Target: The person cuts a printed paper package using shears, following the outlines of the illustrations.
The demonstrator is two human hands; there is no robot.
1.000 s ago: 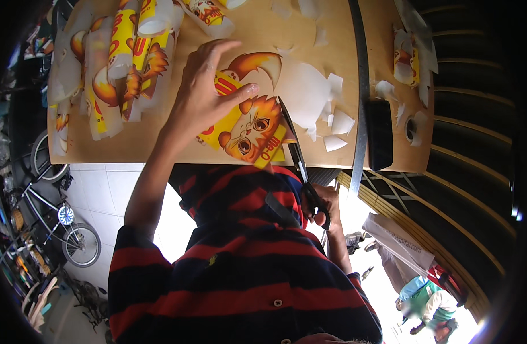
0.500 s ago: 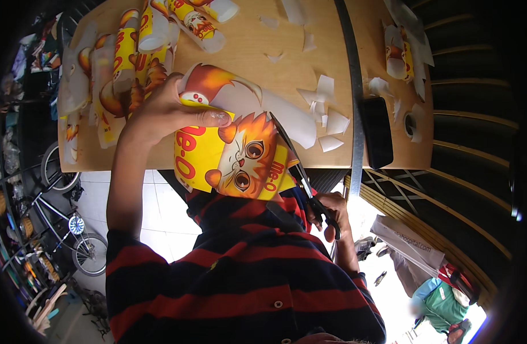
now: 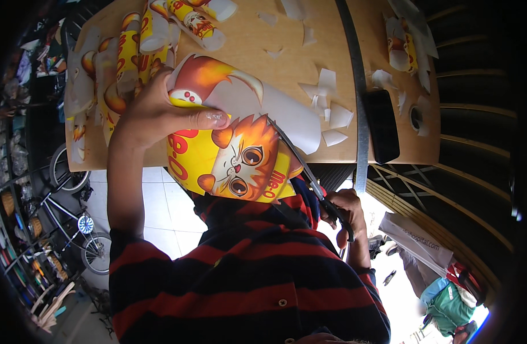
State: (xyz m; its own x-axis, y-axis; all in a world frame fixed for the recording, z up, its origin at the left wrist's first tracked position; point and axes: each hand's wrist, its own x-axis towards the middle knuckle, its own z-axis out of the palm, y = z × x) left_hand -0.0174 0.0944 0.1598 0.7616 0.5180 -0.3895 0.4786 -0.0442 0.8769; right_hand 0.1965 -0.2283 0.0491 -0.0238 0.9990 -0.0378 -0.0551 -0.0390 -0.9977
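My left hand grips a printed sheet with an orange cartoon cat face on yellow, its thumb pressed on top. The sheet curls at its far end and hangs over the near table edge, in front of my striped shirt. In my right hand is a pair of scissors with black handles. Their blades point up and left, with the tips at the spiky outline of the cat's orange fur. Whether the blades are apart is hard to make out.
Several rolled printed sheets crowd the table's left side. White paper scraps are scattered right of centre. A black phone lies beside a dark strip, with a tape roll to its right. A bicycle stands at left.
The sheet and my left hand have shifted slightly left relative to the table. My right hand and the scissors have moved a little right and down. Both grips stay the same.
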